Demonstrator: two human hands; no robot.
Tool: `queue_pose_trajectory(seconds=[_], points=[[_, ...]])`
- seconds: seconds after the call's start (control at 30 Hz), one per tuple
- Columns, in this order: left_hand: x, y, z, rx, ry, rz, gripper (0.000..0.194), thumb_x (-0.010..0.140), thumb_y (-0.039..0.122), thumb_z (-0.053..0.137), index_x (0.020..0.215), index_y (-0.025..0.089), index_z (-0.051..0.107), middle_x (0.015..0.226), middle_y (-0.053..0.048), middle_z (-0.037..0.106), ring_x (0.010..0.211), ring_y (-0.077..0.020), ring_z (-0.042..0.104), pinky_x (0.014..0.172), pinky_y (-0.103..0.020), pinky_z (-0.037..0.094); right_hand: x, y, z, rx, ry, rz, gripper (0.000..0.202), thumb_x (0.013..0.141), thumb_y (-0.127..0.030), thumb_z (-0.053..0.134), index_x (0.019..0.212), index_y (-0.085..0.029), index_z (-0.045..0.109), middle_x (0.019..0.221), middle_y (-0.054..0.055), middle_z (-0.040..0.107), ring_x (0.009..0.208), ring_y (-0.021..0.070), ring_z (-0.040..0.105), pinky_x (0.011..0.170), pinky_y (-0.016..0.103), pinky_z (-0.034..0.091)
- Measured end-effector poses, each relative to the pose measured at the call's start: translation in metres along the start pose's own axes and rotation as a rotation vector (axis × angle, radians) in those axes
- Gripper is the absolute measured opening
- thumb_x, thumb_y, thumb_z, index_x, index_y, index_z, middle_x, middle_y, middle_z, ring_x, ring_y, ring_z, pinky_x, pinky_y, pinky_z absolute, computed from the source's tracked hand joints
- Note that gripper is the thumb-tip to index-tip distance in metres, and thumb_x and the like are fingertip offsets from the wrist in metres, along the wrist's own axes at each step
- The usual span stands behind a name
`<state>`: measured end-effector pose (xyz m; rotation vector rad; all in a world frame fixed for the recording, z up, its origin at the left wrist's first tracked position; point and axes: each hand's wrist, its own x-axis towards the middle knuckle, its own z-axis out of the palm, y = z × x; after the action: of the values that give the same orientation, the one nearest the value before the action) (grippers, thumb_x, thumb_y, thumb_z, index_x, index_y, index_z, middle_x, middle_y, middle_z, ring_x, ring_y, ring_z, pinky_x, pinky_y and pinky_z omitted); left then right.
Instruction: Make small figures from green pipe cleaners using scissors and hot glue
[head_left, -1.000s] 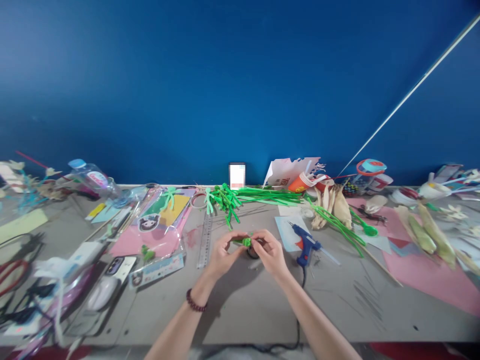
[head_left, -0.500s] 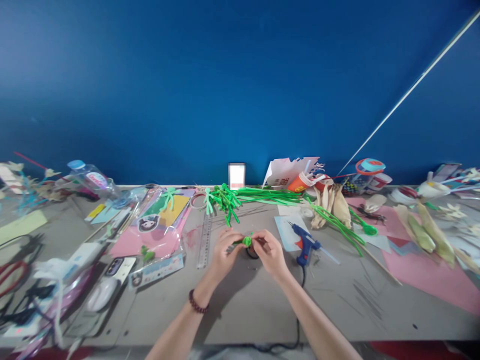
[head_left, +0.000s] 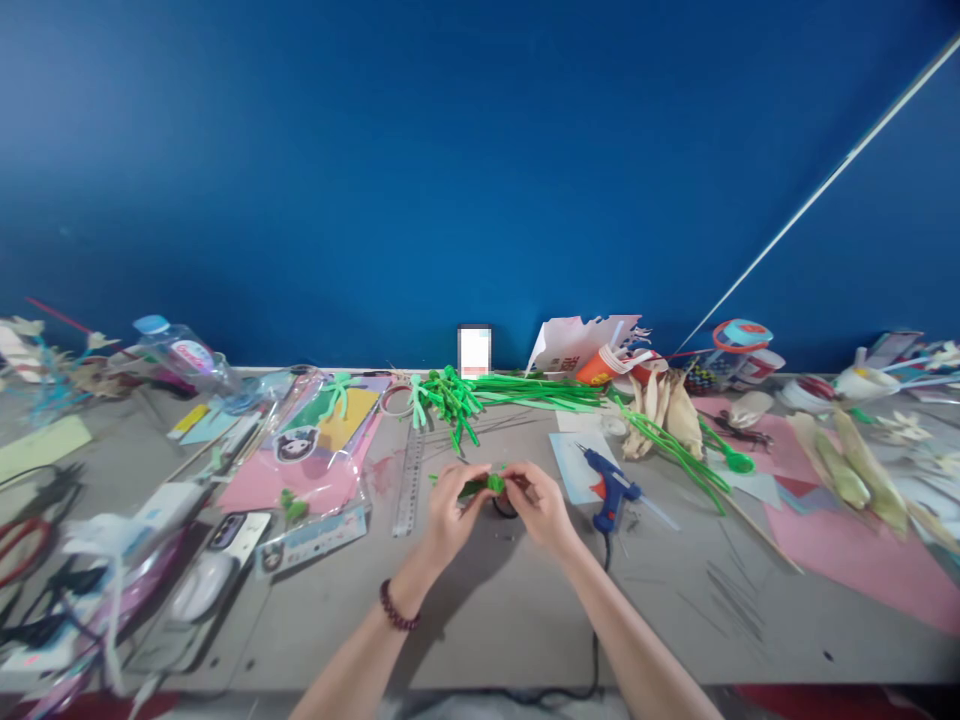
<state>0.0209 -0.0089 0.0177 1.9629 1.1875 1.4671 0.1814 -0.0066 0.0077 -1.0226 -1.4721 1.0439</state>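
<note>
Green pipe-cleaner piece (head_left: 495,483) is being pinched crosswise left of the hot-glue gun (head_left: 618,497), stem toward the left hand (head_left: 451,513), bunched end toward the right hand (head_left: 543,508), fingertips closed on it.

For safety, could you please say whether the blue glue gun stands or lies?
Lying: the glue gun shows its side, with its nozzle over pale-blue paper.

grn piece (head_left: 496,483): part hid by L hand (head_left: 452,512) | pink sheet (head_left: 847,568): cut, R edge | wht panel (head_left: 474,350): blurred
</note>
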Motion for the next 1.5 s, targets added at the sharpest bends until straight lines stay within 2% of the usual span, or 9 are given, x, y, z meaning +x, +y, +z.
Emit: queue_pose_trajectory(seconds=[0.13,0.4,0.6,0.7,0.8,0.9,1.23,1.37,1.5], points=[[-0.001,0.0,0.001,0.023,-0.006,0.14,0.011,0.081,0.018,0.059,0.085,0.024,0.068,0.079,-0.003,0.071,0.076,-0.0174,0.064,0.078,-0.034,0.046,0.0,-0.005,0.001,0.112,0.015,0.059,0.018,0.081,-0.035,0.057,0.084,-0.018,0.061,0.075,0.003,0.06,0.059,0.0127,0.059,0.057,0.024,0.049],[0.0,-0.001,-0.002,0.107,-0.042,0.278,0.018,0.083,0.012,0.055,0.092,0.023,0.065,0.085,-0.005,0.071,0.08,-0.0168,0.065,0.081,-0.034,0.046,0.002,-0.003,0.003,0.253,0.014,0.148,0.026,0.077,-0.043,0.062,0.083,-0.017,0.058,0.068,0.0,0.058,0.055,0.0112,0.056,0.055,0.023,0.046],[0.001,-0.005,-0.001,0.123,-0.056,0.329,0.017,0.085,0.011,0.052,0.096,0.021,0.061,0.085,-0.006,0.07,0.081,-0.0171,0.064,0.079,-0.035,0.047,0.001,0.005,0.004,0.166,0.014,0.111,0.024,0.082,-0.041,0.056,0.083,-0.018,0.056,0.068,0.0,0.057,0.055,0.0111,0.054,0.054,0.023,0.046],[0.0,-0.007,0.0,0.117,-0.074,0.329,0.018,0.085,0.011,0.051,0.097,0.021,0.06,0.085,-0.006,0.069,0.082,-0.0174,0.063,0.079,-0.036,0.048,0.0,0.005,0.002,-0.05,0.048,-0.019,0.014,0.086,-0.031,0.051,0.083,-0.019,0.056,0.073,0.002,0.057,0.06,0.0128,0.055,0.058,0.025,0.046],[-0.001,-0.006,0.002,0.106,-0.07,0.291,0.017,0.083,0.013,0.053,0.098,0.021,0.059,0.086,-0.006,0.068,0.082,-0.0182,0.063,0.08,-0.037,0.048,0.001,0.0,-0.001,-0.281,0.067,-0.208,0.01,0.086,-0.022,0.047,0.082,-0.02,0.056,0.078,0.004,0.058,0.072,0.0163,0.057,0.066,0.028,0.047],[-0.001,-0.003,0.003,0.082,-0.048,0.252,0.016,0.082,0.014,0.055,0.096,0.02,0.058,0.086,-0.006,0.068,0.082,-0.0182,0.063,0.082,-0.038,0.047,0.001,-0.004,-0.002,-0.373,0.057,-0.311,0.011,0.086,-0.017,0.045,0.084,-0.021,0.055,0.079,0.004,0.057,0.074,0.017,0.056,0.067,0.028,0.046],[0.0,0.0,0.003,0.036,-0.061,0.136,0.011,0.08,0.016,0.056,0.088,0.02,0.061,0.08,-0.004,0.071,0.075,-0.0169,0.064,0.09,-0.039,0.042,0.001,-0.004,-0.004,-0.365,0.023,-0.349,0.012,0.086,-0.013,0.046,0.089,-0.021,0.055,0.083,0.004,0.057,0.072,0.0151,0.055,0.066,0.027,0.048],[-0.001,-0.004,0.003,-0.058,-0.044,-0.003,0.011,0.079,0.022,0.059,0.087,0.02,0.066,0.082,-0.005,0.071,0.081,-0.019,0.065,0.092,-0.04,0.042,-0.001,-0.006,-0.005,-0.333,0.022,-0.352,0.015,0.085,-0.014,0.047,0.093,-0.021,0.058,0.086,0.005,0.06,0.076,0.016,0.058,0.069,0.029,0.049],[-0.004,-0.009,0.002,-0.273,-0.002,-0.254,0.017,0.08,0.03,0.06,0.087,0.018,0.069,0.087,-0.009,0.071,0.087,-0.0206,0.063,0.083,-0.035,0.048,-0.002,-0.008,-0.002,-0.285,-0.026,-0.348,0.019,0.082,-0.017,0.055,0.1,-0.022,0.059,0.092,0.006,0.061,0.071,0.0151,0.058,0.067,0.029,0.051]])
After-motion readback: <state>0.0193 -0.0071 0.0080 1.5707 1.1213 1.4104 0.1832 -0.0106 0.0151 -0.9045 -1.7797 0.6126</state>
